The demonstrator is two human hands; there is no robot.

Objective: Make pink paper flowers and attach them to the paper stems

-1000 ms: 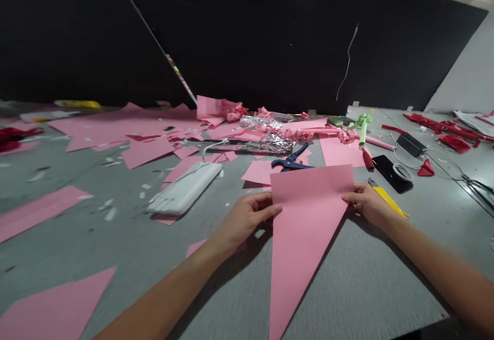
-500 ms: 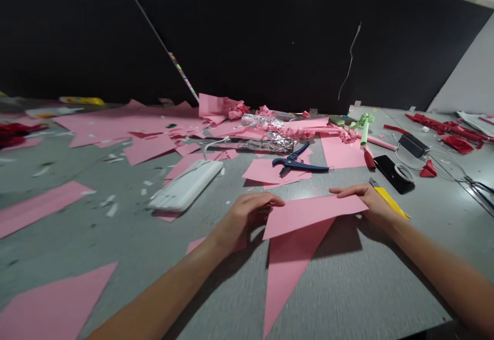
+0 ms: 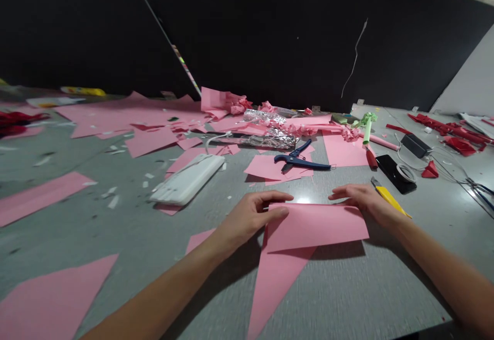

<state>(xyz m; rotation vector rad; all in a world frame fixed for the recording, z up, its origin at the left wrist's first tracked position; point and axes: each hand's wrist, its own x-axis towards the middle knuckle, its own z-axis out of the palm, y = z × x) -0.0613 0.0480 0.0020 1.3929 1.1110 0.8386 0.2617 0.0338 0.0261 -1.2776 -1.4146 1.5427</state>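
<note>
A sheet of pink paper [image 3: 316, 228] is folded over near the table's front, with a long triangular point stretching toward me from beneath the flap. My left hand [image 3: 257, 214] grips its upper left corner, thumb on top and fingers behind the fold. At the upper right corner is my right hand [image 3: 363, 201], its fingers lying along the folded edge; its thumb is hidden behind the paper. Close to my right hand lies a yellow utility knife [image 3: 391, 201]. Beyond the paper, blue-handled cutters [image 3: 303, 161] rest on pink scraps.
A white power bank [image 3: 188, 179] with a cable lies left of centre. To the right are a black phone [image 3: 393, 173], a white tape roll [image 3: 406, 173] and a black adapter [image 3: 416, 145]. Pink sheets [image 3: 135, 116] and crumpled foil [image 3: 276, 139] lie along the dark wall [image 3: 262, 36].
The folded flap has come down toward me and lies lower over the triangular part. My left thumb has moved onto the top of the paper. The view has shifted slightly.
</note>
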